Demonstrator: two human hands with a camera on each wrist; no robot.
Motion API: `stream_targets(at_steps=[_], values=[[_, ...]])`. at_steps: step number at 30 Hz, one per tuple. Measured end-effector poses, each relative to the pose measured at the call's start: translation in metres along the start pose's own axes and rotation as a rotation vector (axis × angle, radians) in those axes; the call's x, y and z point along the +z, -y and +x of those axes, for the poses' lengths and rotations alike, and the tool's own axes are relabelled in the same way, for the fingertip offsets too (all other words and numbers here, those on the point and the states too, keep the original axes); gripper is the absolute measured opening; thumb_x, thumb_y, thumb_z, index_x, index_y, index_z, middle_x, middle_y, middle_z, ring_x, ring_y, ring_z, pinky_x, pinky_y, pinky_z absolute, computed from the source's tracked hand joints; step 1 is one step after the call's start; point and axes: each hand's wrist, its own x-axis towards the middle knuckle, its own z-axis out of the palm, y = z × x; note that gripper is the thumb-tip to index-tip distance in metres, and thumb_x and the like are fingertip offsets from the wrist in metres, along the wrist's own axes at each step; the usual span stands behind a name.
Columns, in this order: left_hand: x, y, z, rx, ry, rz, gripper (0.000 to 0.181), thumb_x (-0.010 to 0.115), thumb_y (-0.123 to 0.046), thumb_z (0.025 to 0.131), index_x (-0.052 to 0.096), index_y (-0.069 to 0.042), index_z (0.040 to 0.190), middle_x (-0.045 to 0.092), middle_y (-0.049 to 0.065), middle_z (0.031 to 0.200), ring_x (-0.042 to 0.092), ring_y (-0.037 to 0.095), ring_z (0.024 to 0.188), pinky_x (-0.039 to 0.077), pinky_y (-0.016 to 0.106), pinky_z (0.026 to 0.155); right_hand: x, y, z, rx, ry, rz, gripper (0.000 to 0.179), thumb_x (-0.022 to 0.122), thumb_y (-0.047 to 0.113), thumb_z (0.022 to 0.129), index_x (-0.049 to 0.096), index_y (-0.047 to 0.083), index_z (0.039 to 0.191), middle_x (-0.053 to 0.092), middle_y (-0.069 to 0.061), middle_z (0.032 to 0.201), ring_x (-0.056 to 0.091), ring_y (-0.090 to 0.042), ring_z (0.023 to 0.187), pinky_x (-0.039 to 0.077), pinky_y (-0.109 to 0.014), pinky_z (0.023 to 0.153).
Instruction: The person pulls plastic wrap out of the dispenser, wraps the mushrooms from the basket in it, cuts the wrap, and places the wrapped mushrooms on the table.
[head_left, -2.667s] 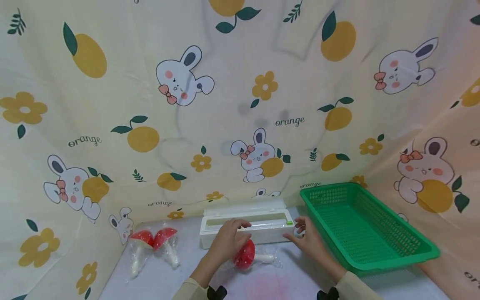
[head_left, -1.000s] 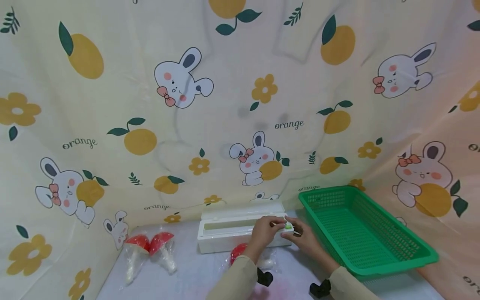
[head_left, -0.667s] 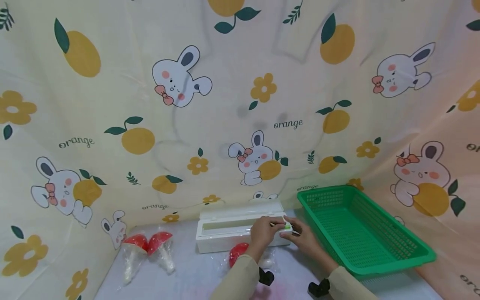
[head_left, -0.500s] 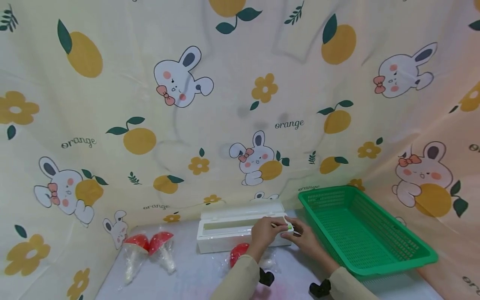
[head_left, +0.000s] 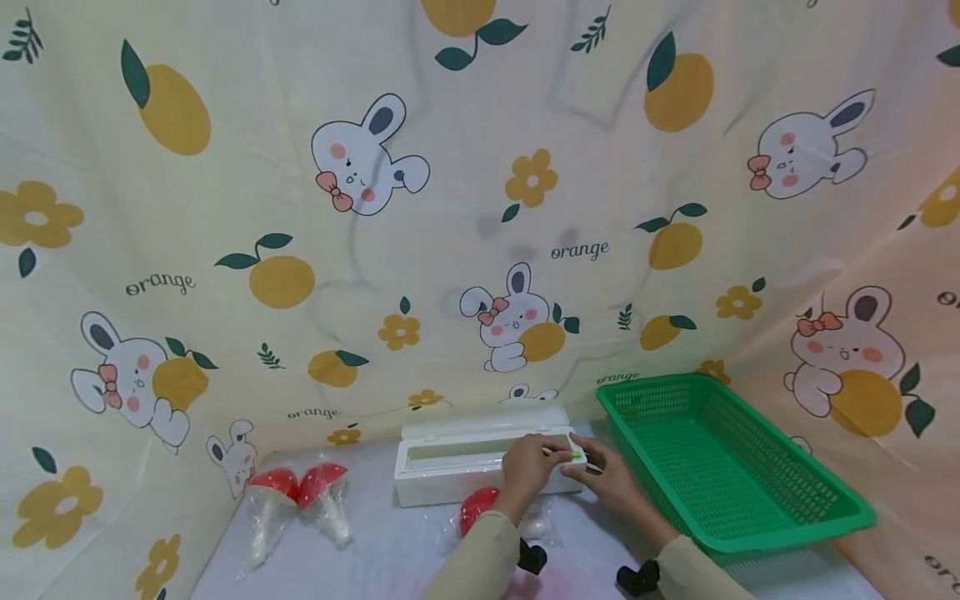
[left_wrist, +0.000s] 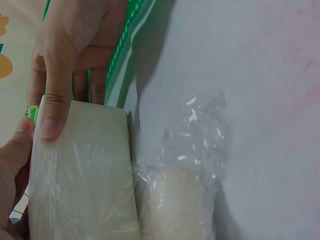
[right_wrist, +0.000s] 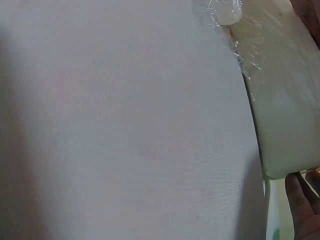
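A white cling film dispenser (head_left: 431,487) stands on the table with its lid (head_left: 483,419) raised and clear film over its front. At its right end my left hand (head_left: 527,467) pinches the small green cutter slider (head_left: 577,456), also seen beside the thumb in the left wrist view (left_wrist: 33,114). My right hand (head_left: 611,477) grips the dispenser's right end, thumb on the front face in the left wrist view. In front lies a red-capped toy mushroom (head_left: 477,507) in clear film, partly hidden by my left arm.
Two more red-capped toy mushrooms, one (head_left: 270,508) beside another (head_left: 326,500), lie wrapped in clear film at the left. A green plastic basket (head_left: 720,546) stands close to my right hand. A patterned cloth (head_left: 480,208) hangs behind the table.
My left hand has moved right from the dispenser's middle to the green slider, and my right hand has closed on the end. Over the last half second, the slider has shifted slightly left.
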Motion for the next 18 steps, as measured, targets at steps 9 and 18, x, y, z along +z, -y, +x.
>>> stream_targets(at_steps=[9, 18], values=[[-0.005, 0.001, -0.001, 0.129, -0.009, 0.137, 0.007, 0.086, -0.035, 0.093, 0.087, -0.03, 0.098, 0.076, -0.015, 0.093, 0.06, 0.005, 0.082, 0.046, 0.023, 0.066, 0.0, 0.002, -0.001, -0.008, -0.011, -0.015, 0.066, 0.086, 0.007, 0.091, 0.058, -0.002, 0.15, 0.061, -0.028, 0.147, 0.063, -0.047, 0.132, 0.059, -0.043, 0.1], [-0.015, 0.004, 0.001, 0.259, -0.029, 0.319, 0.007, 0.085, -0.034, 0.093, 0.088, -0.03, 0.099, 0.076, -0.015, 0.092, 0.061, 0.011, 0.085, 0.049, 0.028, 0.076, 0.0, 0.002, -0.003, -0.038, -0.014, -0.044, 0.064, 0.084, 0.007, 0.093, 0.057, -0.004, 0.15, 0.06, -0.03, 0.147, 0.062, -0.049, 0.132, 0.057, -0.038, 0.101]])
